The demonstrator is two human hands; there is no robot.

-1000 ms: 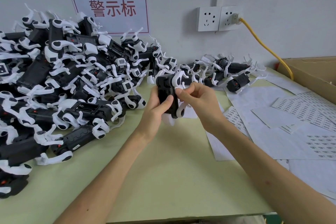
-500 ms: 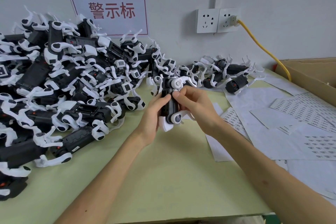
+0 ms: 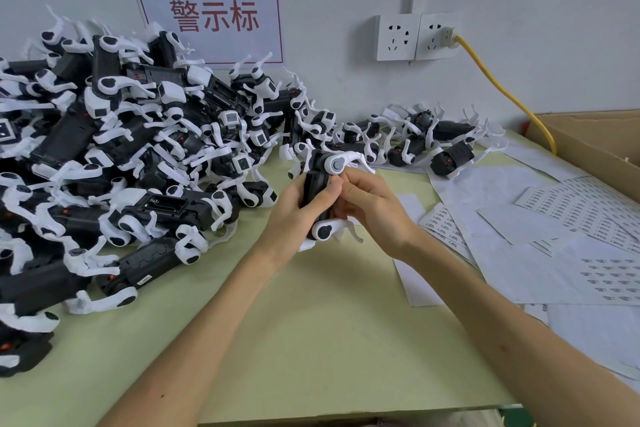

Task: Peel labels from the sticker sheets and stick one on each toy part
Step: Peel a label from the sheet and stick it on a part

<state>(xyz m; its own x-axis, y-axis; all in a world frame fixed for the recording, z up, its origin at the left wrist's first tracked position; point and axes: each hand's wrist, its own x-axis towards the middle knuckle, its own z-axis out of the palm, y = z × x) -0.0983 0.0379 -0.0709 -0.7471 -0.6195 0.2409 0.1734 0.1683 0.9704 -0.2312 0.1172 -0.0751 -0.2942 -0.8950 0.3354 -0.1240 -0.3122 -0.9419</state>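
Note:
A black toy part with white legs (image 3: 317, 180) is held upright above the middle of the green table (image 3: 329, 340). My left hand (image 3: 294, 215) wraps its left side, thumb across the black body. My right hand (image 3: 370, 208) grips it from the right, fingertips pressed on the body beside the left thumb. Whether a label sits under the fingers is hidden. Sticker sheets (image 3: 588, 215) with rows of small labels lie to the right of my hands.
A large heap of black and white toy parts (image 3: 121, 156) fills the table's left side. A smaller group (image 3: 433, 142) lies by the wall. A cardboard box (image 3: 595, 149) stands at the right. A yellow cable (image 3: 502, 90) runs from the wall socket (image 3: 415, 36).
The toy part has been turned in my hands and lowered slightly. My right fingers have moved from the white leg at its top down onto the black body.

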